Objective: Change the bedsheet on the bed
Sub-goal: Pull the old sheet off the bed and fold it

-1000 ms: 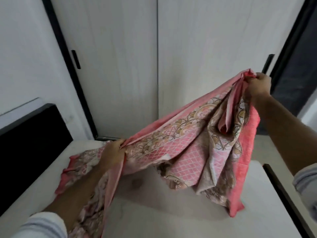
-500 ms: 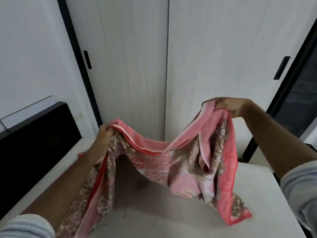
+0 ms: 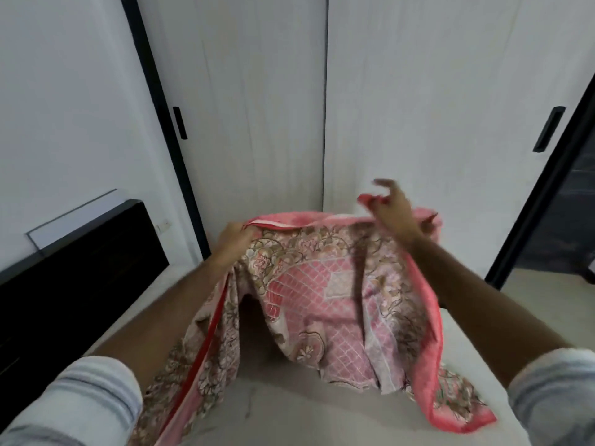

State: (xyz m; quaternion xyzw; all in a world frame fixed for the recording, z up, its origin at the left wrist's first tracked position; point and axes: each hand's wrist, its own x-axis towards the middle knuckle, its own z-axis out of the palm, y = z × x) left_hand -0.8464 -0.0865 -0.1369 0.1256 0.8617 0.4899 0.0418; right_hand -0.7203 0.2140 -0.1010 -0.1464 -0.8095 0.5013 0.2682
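Pink patterned bedsheet (image 3: 325,291) is held up over the bare mattress (image 3: 289,413), likely to find edges for spreading. Left hand (image 3: 235,235) grip is clamped on the top hem. Right hand (image 3: 394,209) fingers are spread and blurred, touching the hem; hold unclear.
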